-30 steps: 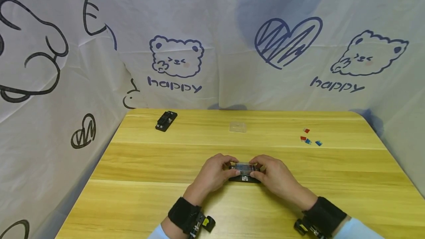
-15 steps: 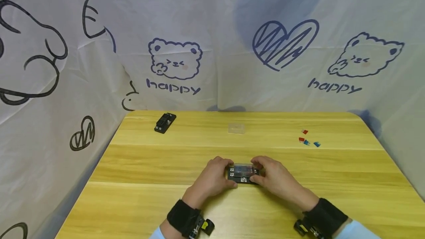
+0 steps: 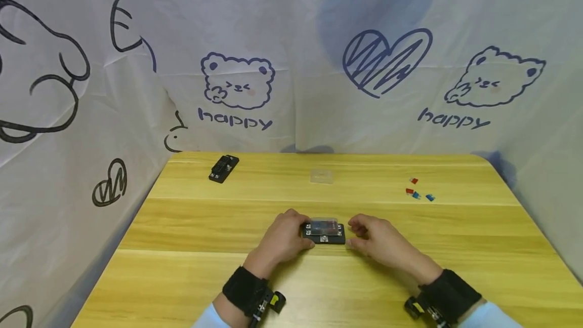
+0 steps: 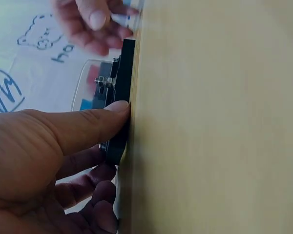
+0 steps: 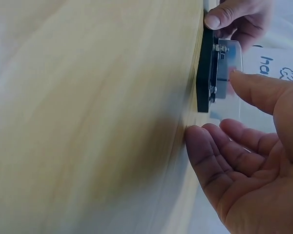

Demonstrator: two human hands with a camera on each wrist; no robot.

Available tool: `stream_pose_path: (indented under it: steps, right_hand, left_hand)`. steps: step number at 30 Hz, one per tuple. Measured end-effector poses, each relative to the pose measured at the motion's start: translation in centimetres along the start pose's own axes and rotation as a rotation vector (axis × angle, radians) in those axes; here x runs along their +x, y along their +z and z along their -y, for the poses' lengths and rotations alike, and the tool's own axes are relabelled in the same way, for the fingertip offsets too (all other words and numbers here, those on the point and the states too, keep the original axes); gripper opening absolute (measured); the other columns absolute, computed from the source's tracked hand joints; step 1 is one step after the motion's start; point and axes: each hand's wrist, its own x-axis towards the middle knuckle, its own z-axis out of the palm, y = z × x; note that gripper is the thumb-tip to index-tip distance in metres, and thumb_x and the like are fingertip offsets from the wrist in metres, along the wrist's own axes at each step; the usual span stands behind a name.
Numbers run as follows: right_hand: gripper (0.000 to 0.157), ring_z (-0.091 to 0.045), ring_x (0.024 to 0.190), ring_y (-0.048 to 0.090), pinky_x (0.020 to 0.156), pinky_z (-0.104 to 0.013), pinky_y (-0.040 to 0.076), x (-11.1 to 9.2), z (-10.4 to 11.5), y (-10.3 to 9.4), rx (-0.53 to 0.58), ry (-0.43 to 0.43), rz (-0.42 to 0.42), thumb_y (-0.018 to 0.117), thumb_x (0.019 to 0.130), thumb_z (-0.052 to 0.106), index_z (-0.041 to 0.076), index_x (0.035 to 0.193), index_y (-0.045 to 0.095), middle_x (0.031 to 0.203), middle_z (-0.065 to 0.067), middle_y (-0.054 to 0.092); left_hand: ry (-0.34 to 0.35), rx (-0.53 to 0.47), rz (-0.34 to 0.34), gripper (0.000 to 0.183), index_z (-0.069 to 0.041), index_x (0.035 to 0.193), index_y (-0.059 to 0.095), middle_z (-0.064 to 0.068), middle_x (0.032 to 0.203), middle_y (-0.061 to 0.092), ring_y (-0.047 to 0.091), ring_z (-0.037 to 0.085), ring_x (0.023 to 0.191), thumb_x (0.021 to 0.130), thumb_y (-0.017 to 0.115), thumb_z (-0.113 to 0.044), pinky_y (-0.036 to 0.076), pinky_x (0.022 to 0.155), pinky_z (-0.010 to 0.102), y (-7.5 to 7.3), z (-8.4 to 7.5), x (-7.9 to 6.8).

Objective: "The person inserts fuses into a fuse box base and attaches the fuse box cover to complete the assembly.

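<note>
A black fuse block [image 3: 337,240] lies on the wooden table, its metal screw terminals showing. Over it sits a clear cover [image 3: 324,226], through which red and blue blade fuses show in the left wrist view. My left hand [image 3: 283,237] grips the left end of the block, thumb on the near edge and fingers behind. Just off the right end is my right hand [image 3: 375,239], its fingers loosely bent with nothing between them. In the right wrist view its thumb [image 5: 259,92] overlaps the cover.
A second black fuse block [image 3: 223,168] without a cover lies at the back left. Another clear cover [image 3: 321,176] rests at the back middle. Several loose red and blue blade fuses [image 3: 416,195] lie at the back right. White cloth walls [image 3: 319,115] stand behind the table.
Both hands have come off the clear cover. The left hand now grips the block's left end, and the right hand has let go and moved right. The block has shifted slightly left in view.
</note>
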Motion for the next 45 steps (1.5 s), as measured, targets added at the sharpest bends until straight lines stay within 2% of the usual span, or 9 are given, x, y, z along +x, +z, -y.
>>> stream_pose_path:
  steps: [8, 14, 20, 29, 36, 41, 45]
  right_hand:
    - [0.034, -0.011, 0.088, 0.058, 0.078, -0.036, 0.051, 0.1, -0.2, 0.0, 0.011, -0.006, 0.000, 0.072, 0.087, 0.027, 0.009, 0.114, 0.063, 0.101, -0.001, 0.066]
    - [0.033, -0.010, 0.086, 0.058, 0.077, -0.034, 0.051, 0.1, -0.5, 0.2, 0.018, 0.007, -0.012, 0.073, 0.086, 0.025, 0.010, 0.113, 0.064, 0.098, 0.000, 0.065]
    - [0.034, -0.010, 0.087, 0.058, 0.076, -0.035, 0.051, 0.1, -0.7, 0.1, 0.021, -0.010, -0.012, 0.071, 0.087, 0.026, 0.009, 0.115, 0.063, 0.099, 0.000, 0.065]
    - [0.032, -0.011, 0.086, 0.058, 0.076, -0.034, 0.051, 0.0, -0.8, 0.1, 0.043, -0.001, -0.003, 0.071, 0.088, 0.026, 0.010, 0.115, 0.063, 0.099, 0.000, 0.065]
    - [0.029, -0.011, 0.083, 0.056, 0.075, -0.034, 0.050, -0.1, -0.9, 0.3, 0.040, -0.004, 0.020, 0.071, 0.087, 0.026, 0.011, 0.111, 0.063, 0.095, 0.002, 0.063]
    - [0.021, -0.013, 0.075, 0.053, 0.068, -0.034, 0.047, -0.2, -0.9, 0.2, 0.009, -0.018, 0.040, 0.071, 0.087, 0.028, 0.013, 0.101, 0.064, 0.085, 0.004, 0.060]
    - [0.011, -0.011, 0.069, 0.053, 0.064, -0.033, 0.046, -0.5, -1.0, 0.0, -0.034, -0.046, 0.063, 0.069, 0.088, 0.027, 0.018, 0.093, 0.065, 0.079, 0.007, 0.060]
  left_hand:
    - [-0.085, 0.022, -0.018, 0.056, -0.009, 0.122, 0.065, 0.011, 0.113, 0.061, 0.054, 0.028, 0.100, 0.074, 0.082, -0.031, 0.046, 0.090, 0.042, -2.2, 2.4, 0.5]
    - [-0.147, 0.055, -0.012, 0.057, -0.011, 0.125, 0.064, 0.011, 0.117, 0.060, 0.052, 0.027, 0.102, 0.075, 0.082, -0.031, 0.045, 0.092, 0.042, -3.1, 3.9, 0.9]
    - [-0.159, 0.064, -0.022, 0.056, -0.011, 0.124, 0.064, 0.012, 0.117, 0.060, 0.052, 0.028, 0.100, 0.075, 0.082, -0.030, 0.046, 0.091, 0.042, -3.7, 4.3, 1.2]
    - [-0.176, 0.024, -0.016, 0.056, -0.010, 0.126, 0.063, 0.014, 0.121, 0.058, 0.051, 0.028, 0.103, 0.076, 0.081, -0.027, 0.045, 0.094, 0.044, -3.7, 4.1, 1.0]
    - [-0.189, -0.023, 0.005, 0.065, -0.012, 0.135, 0.054, 0.013, 0.120, 0.056, 0.050, 0.027, 0.103, 0.076, 0.079, -0.021, 0.045, 0.092, 0.044, -3.8, 4.3, 0.7]
    - [-0.202, -0.047, -0.005, 0.061, -0.014, 0.137, 0.052, 0.010, 0.114, 0.058, 0.052, 0.025, 0.100, 0.078, 0.069, -0.012, 0.047, 0.088, 0.043, -4.7, 5.2, 0.4]
    - [-0.246, -0.089, -0.071, 0.045, -0.013, 0.132, 0.057, 0.011, 0.116, 0.061, 0.057, 0.026, 0.098, 0.088, 0.065, -0.022, 0.050, 0.082, 0.042, -6.3, 6.6, 0.6]
